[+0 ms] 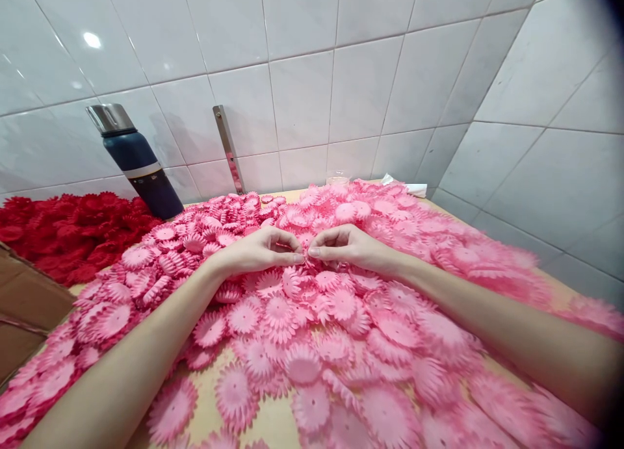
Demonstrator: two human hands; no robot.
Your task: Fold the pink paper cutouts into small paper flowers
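Observation:
My left hand and my right hand meet near the middle of the head view, over a wide heap of pink artificial flower pieces. On each hand the thumb and forefinger are closed in a pinch, with the fingertips almost touching. A small bit of pink shows between the two pinches; it looks like the edge of one petal piece, mostly hidden by the fingers. The loose pieces are round and flat with fringed edges, and several have a small hole in the centre. They lie overlapping under and around both wrists.
A dark blue bottle with a steel cap stands at the back left, by a red heap of petal pieces. A cardboard box is at the left edge. A metal strip leans against the white tiled wall.

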